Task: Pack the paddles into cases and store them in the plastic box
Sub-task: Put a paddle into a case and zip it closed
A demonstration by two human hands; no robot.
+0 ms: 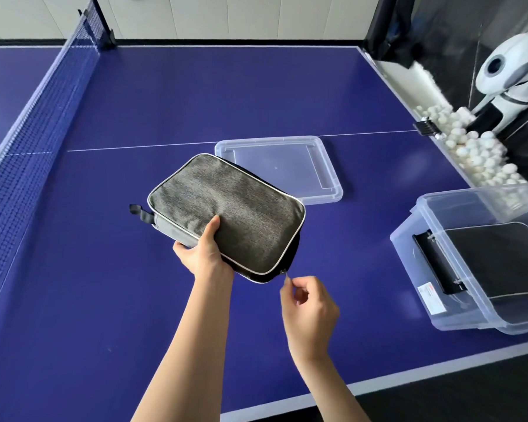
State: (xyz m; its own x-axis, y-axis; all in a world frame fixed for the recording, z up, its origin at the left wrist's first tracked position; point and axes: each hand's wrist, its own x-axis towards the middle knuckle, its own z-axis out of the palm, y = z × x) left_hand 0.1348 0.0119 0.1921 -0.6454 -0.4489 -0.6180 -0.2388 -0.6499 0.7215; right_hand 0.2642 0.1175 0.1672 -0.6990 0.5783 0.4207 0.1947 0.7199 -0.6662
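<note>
A grey fabric paddle case (235, 205) with white piping is held tilted above the blue table. My left hand (203, 249) grips its near edge, thumb on top. My right hand (308, 309) pinches the zipper pull (284, 274) at the case's near right corner. No paddle shows; the inside of the case is hidden. A clear plastic box (457, 269) stands at the right with a black case (500, 257) lying inside it. The box's clear lid (326, 190) lies flat on the table behind the grey case.
The table-tennis net (37, 123) runs along the left. A ball machine (512, 74) and a trough with several white balls (476, 147) sit off the table's right edge. The table's near edge (287, 400) crosses below my forearms.
</note>
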